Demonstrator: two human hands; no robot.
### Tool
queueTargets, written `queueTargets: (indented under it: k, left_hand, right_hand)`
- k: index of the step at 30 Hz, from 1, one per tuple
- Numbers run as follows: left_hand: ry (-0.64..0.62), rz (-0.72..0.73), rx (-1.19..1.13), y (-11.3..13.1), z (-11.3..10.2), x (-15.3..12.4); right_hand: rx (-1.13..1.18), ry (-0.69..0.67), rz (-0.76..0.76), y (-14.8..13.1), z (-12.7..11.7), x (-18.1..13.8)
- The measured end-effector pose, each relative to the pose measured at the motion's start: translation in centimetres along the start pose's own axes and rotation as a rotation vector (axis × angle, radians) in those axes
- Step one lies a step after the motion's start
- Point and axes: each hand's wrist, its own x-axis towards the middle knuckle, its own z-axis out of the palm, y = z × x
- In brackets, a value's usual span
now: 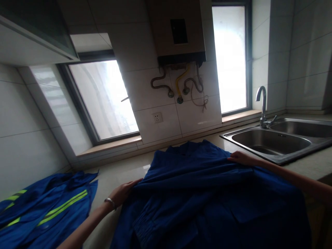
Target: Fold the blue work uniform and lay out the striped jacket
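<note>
Spread nearest to us is our blue jacket [204,193], lying over the counter [121,171] and hanging off its near edge, with an elastic hem bunched at the lower left. Starting from the left, we see a second jacket [49,211] in the same blue, this one with yellow-green stripes, crumpled on the counter against the tiled wall, apart from ours. Next comes our left hand [123,192], a bangle [111,202] on the wrist, fingers laid against the left edge of the jacket; it touches the cloth, but we cannot tell whether it pinches the fabric or only presses on it. Behind it a window [103,100] glows above the sill, and a socket [157,117] sits in the tiles just right of it. Above the jacket a heater [178,31] hangs on the wall, with hoses [178,84] looping beneath, one of them yellow. Our right hand [240,157] rests on the jacket's far right edge, fingers flat and loose on the cloth, gripping nothing that we can make out. Just beyond that hand lies the steel sink [272,141] with two basins, its tap [262,103] standing upright at the back, under another window [229,58].
</note>
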Motion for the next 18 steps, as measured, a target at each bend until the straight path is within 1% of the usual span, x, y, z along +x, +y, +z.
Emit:
queueTargets:
  k: [2, 3, 7, 10, 13, 15, 16, 18]
  left_hand:
    - [0.028, 0.028, 0.171, 0.6, 0.3, -0.3]
    - [0.046, 0.068, 0.236, 1.2, 0.4, -0.5]
    - [0.175, 0.356, 0.355, 4.5, 0.2, -0.7]
    - [0.26, 0.482, 0.41, 6.2, -0.1, -1.0]
    - [0.351, 0.551, 0.446, 6.4, -0.2, -1.6]
    - [0.392, 0.579, 0.467, 6.1, -0.1, -2.1]
    - [0.391, 0.578, 0.474, 6.0, 0.0, -2.3]
    - [0.343, 0.542, 0.472, 5.9, 0.2, -2.7]
  right_hand:
    - [-0.016, 0.0, -0.025, 0.4, 0.2, -0.3]
    - [-0.029, 0.004, -0.037, 0.4, 0.3, -0.4]
    - [-0.09, 0.01, -0.045, 0.1, 0.4, -0.7]
    - [-0.217, 0.04, -0.011, -1.1, 0.0, -0.9]
    - [-0.31, 0.091, -0.039, -2.7, -0.6, -1.4]
    - [-0.288, 0.091, -0.073, -3.5, -1.1, -1.8]
    - [-0.263, 0.069, -0.084, -3.7, -1.3, -2.0]
    - [-0.223, -0.016, -0.096, -3.8, -1.6, -2.5]
